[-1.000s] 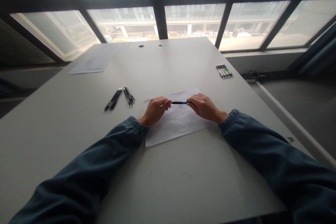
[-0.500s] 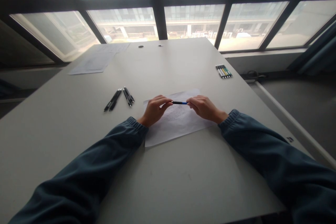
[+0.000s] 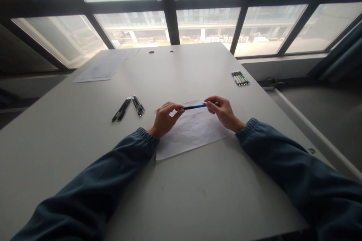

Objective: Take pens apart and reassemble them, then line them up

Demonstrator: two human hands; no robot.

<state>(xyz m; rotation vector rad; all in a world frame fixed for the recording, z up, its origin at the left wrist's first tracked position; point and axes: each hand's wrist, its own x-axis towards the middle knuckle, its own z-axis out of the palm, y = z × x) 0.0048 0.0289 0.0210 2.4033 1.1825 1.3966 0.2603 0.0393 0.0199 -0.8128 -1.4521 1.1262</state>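
Note:
A thin pen with a blue middle (image 3: 194, 107) is held level between my two hands, a little above a white sheet of paper (image 3: 192, 135) with faint pencil marks. My left hand (image 3: 164, 119) pinches the pen's dark left end. My right hand (image 3: 222, 111) grips its right end, slightly higher. Both forearms wear dark blue sleeves and rest on the grey table (image 3: 175, 180).
Several black pens (image 3: 128, 107) lie left of the sheet. A row of coloured markers (image 3: 240, 78) sits near the table's right edge. More paper sheets (image 3: 106, 66) lie at the far left corner. Large windows run behind the table.
My right hand has lifted and turned, raising the pen's right end so more of the pen shows. The left hand stays on its end.

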